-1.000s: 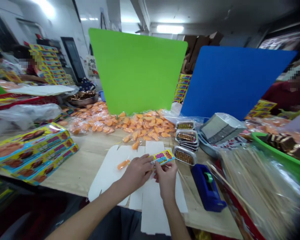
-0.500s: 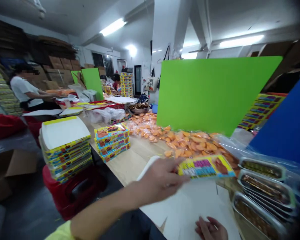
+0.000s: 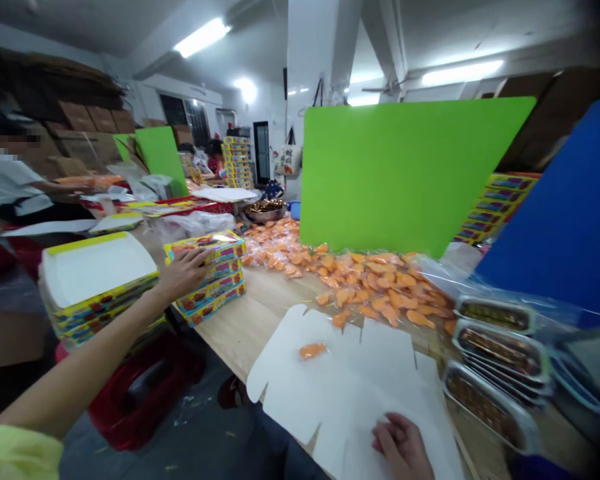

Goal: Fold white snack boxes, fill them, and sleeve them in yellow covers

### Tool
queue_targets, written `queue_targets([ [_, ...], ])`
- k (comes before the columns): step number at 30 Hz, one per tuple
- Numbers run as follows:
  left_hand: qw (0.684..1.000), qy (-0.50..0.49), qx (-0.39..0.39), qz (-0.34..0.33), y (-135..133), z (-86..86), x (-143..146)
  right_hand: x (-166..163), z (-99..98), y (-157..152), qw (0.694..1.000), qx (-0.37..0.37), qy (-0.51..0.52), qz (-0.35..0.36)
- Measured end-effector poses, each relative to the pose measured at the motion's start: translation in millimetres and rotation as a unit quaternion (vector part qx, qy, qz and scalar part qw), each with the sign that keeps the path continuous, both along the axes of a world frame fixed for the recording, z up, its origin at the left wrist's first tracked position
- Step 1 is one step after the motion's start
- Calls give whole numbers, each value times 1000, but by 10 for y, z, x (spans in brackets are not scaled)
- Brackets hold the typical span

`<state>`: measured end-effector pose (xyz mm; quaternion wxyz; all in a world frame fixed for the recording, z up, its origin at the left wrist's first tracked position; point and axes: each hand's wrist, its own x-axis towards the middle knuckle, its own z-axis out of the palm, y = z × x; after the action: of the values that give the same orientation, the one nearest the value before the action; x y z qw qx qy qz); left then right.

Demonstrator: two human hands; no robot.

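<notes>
My left hand [image 3: 186, 272], arm stretched out to the left, grips the near end of a printed yellow box [image 3: 225, 241] on top of a short stack. Several matching boxes [image 3: 215, 293] lie beneath it at the table's edge. Loosely curled and holding nothing, my right hand [image 3: 403, 443] rests low over a flat white die-cut card [image 3: 325, 393]. On that card lies one small orange piece in clear wrap [image 3: 313, 351]. Behind the card spreads a heap of similar wrapped orange pieces [image 3: 380, 280].
Filled metal trays [image 3: 500, 340] are piled at the right beside a blue panel [image 3: 555, 227]. A green board [image 3: 405, 173] stands behind the heap. White-lined open boxes [image 3: 100, 267] sit on a red stool [image 3: 140, 400] at left. Another person [image 3: 15, 173] works farther left.
My left hand has carried the yellow box leftward from above the white card onto the stack. The orange piece on the card now shows. My view has turned slightly right.
</notes>
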<state>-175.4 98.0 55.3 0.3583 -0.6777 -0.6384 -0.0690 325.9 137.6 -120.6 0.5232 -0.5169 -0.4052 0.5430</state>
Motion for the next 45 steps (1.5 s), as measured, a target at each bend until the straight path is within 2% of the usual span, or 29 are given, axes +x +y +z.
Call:
queue_targets([
  [2, 1000, -20, 13, -8, 26, -158, 202, 22, 4, -17, 1000, 3, -5, 6],
  [5, 995, -81, 9, -59, 129, -486, 833, 67, -21, -32, 999, 2, -36, 26],
  [7, 976, -158, -73, -128, 230, -762, 1383, 106, -42, -27, 996, 0, -57, 67],
  [10, 935, -260, -181, -161, 420, -1151, 2121, 159, -57, -8, 990, -4, -64, 126],
  [13, 909, -295, -240, -170, 702, -1342, 2475, 168, -43, -7, 992, 5, -42, 119],
  [15, 910, -302, -232, -163, 972, -1294, 2471, 149, -14, -30, 992, 12, -33, 121],
  [18, 922, -316, -173, -140, 1442, -1013, 2278, 150, 69, -81, 987, 35, -65, 146],
  [20, 925, -320, -146, -141, 1673, -813, 2163, 219, 138, -95, 979, 76, -138, 126],
  [22, 927, -313, -132, -157, 1737, -720, 2140, 360, 196, -71, 954, 142, -259, 59],
  [24, 927, -295, -138, -187, 1629, -782, 2232, 544, 230, -11, 893, 183, -412, -8],
  [25, 925, -274, -154, -214, 1536, -865, 2312, 636, 238, 26, 855, 180, -486, -25],
  [28, 908, -161, -240, -302, 1305, -1190, 2588, 835, 240, 112, 755, 117, -645, 5],
  [31, 921, -121, -262, -263, 1383, -1398, 2730, 899, 251, 91, 705, 63, -705, 48],
  [35, 946, -161, -224, -170, 1780, -1374, 2623, 918, 293, -86, 660, -7, -751, 25],
  [37, 951, -180, -211, -133, 1880, -1301, 2526, 931, 301, -166, 644, -21, -765, -8],
  [39, 953, -199, -203, -104, 1836, -1230, 2424, 937, 289, -205, 633, -10, -773, -39],
  [42, 951, -239, -193, -39, 1521, -1188, 2211, 921, 244, -195, 644, 32, -762, -67],
  [45, 933, -288, -211, 34, 1056, -1268, 1946, 902, 173, -163, 683, 65, -724, -70],
])
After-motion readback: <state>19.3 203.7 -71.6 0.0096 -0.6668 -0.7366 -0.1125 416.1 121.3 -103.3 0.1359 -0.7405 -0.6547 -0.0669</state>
